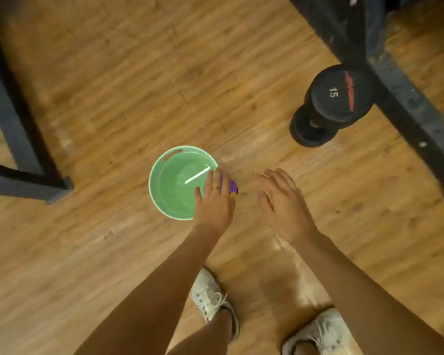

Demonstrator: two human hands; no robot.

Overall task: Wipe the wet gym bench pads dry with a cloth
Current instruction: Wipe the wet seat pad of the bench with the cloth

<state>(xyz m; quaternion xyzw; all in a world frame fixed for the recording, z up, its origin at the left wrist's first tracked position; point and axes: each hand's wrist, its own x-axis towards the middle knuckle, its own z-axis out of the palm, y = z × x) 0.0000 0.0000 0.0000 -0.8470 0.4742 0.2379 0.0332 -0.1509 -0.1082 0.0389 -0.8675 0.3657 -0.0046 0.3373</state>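
Left hand (214,201), seen from the back with the forearm bare, reaches over the near right rim of a green bucket (154,175). Its fingers lie nearly straight and close together, pointing away from the person. A purple cloth (232,185) shows just past these fingers on the thumb side, at the bucket's right edge and low over the floor (113,85). Most of the cloth is hidden by the hand. The thumb cannot be seen, so it cannot be told whether the cloth is pinched or only touched.

Right hand (282,198) hovers palm down to the right of the cloth and apart from it. Its fingers are spread and relaxed, and it holds nothing.

The bucket stands upright on the wood-grain floor, with a slot handle in its far rim. A thin white streak (196,175) crosses its interior; whether this is an object or a reflection cannot be told.

A black dumbbell (338,96) marked "15" rests on the floor at upper right, against a dark metal frame (400,98) that runs diagonally toward the right edge. A second dark frame (13,119) stands at the left, well apart from the bucket.

Two white laced shoes, left (210,298) and right (321,329), are visible at the bottom.
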